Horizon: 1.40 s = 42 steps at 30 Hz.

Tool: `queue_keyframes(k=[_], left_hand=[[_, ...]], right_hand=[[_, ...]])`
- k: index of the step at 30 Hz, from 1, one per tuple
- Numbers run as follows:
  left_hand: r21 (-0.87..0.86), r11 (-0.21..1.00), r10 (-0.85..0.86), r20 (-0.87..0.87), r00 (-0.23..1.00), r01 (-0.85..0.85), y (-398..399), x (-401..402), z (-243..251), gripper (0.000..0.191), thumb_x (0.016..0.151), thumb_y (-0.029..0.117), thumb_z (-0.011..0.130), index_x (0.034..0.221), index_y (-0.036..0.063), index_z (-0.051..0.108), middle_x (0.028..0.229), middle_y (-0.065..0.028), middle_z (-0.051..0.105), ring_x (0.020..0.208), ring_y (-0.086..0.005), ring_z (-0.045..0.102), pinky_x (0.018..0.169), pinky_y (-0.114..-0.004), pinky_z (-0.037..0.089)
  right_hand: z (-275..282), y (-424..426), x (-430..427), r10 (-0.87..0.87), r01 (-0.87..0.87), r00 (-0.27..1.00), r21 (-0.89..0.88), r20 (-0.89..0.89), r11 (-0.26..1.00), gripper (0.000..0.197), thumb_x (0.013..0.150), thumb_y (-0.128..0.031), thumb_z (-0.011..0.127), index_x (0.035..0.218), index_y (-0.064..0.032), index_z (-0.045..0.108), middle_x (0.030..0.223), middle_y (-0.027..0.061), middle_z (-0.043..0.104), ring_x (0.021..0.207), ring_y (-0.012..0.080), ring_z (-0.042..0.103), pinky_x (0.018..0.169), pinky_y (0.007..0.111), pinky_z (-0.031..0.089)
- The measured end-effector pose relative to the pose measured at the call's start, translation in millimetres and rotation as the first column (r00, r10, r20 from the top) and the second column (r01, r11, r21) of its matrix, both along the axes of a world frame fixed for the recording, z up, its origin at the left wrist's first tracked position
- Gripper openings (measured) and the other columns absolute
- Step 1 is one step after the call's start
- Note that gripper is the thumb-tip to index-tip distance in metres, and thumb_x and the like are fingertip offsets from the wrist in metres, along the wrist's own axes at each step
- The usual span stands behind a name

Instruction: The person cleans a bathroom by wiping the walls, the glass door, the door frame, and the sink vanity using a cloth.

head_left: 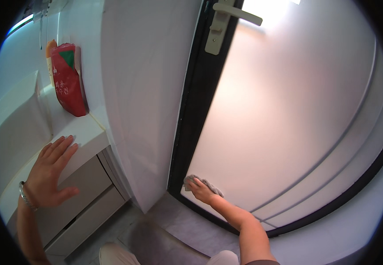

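Observation:
My right hand (200, 190) presses a grey cloth (215, 190) against the lower left corner of a frosted glass door panel (261, 132), beside its black frame (201, 96). Part of the cloth is hidden under the fingers. My left hand (50, 172), with a bracelet at the wrist, is spread with nothing in it, its fingertips over the edge of a white washbasin counter (90, 132). Whether they touch the counter is hard to tell.
A red soft pack (68, 79) with writing and an orange-capped bottle (49, 63) stand on the counter near the wall. Drawers (85, 188) sit below. The door has a lever handle (239, 14). A raised sill (184, 243) crosses the floor by my knees.

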State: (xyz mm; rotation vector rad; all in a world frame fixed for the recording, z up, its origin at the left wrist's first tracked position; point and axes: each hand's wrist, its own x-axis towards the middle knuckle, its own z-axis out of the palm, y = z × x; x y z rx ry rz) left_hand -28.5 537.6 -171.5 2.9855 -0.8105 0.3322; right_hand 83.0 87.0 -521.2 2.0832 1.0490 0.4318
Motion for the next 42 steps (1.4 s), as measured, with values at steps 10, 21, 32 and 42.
queue_keyframes(k=[10,21,32,42], left_hand=[[-0.031,0.999,0.020,-0.023,1.000,-0.020,-3.4,3.4,-4.7,0.093,0.057,0.021,0.075,0.137,0.0040,0.032,0.143,-0.0183,0.029,0.132,-0.0379,0.027,0.107,-0.049,0.021],[-0.016,1.000,-0.009,0.030,1.000,0.009,-6.9,5.6,-8.6,0.093,0.057,0.016,0.076,0.138,0.0054,0.032,0.144,-0.0159,0.029,0.132,-0.0353,0.027,0.108,-0.045,0.023],[0.016,0.999,-0.037,0.073,0.997,0.036,3.6,12.6,-18.2,0.094,0.055,0.014,0.076,0.138,0.0053,0.032,0.143,-0.0153,0.032,0.132,-0.0341,0.029,0.107,-0.044,0.026],[0.128,0.990,0.035,0.181,0.983,-0.059,8.0,13.7,-22.9,0.082,0.069,0.042,0.066,0.137,0.0077,0.036,0.140,-0.0159,0.036,0.130,-0.0354,0.032,0.106,-0.046,0.027]], right_hand=[[319.6,-2.8,19.3,-0.118,-0.214,0.781,0.440,0.614,0.872,0.036,0.077,-0.018,0.055,0.113,-0.0155,0.059,0.120,0.0062,0.052,0.109,0.0289,0.051,0.096,0.034,0.038],[551.8,-72.3,-99.8,-0.206,-0.318,0.157,0.247,0.966,0.916,0.034,0.080,0.001,0.046,0.110,-0.0028,0.060,0.115,0.0155,0.057,0.109,0.0346,0.051,0.097,0.038,0.038],[180.0,-61.9,-60.6,-0.274,-0.058,0.841,0.582,0.466,0.811,0.032,0.084,-0.018,0.048,0.112,-0.0186,0.062,0.123,-0.0041,0.053,0.115,0.0166,0.047,0.099,0.038,0.033],[-37.9,-105.4,-130.7,-0.098,0.101,0.989,0.022,-0.114,0.995,0.033,0.076,-0.026,0.049,0.098,-0.0127,0.070,0.135,-0.0038,0.044,0.134,0.0207,0.024,0.113,0.045,0.011]])
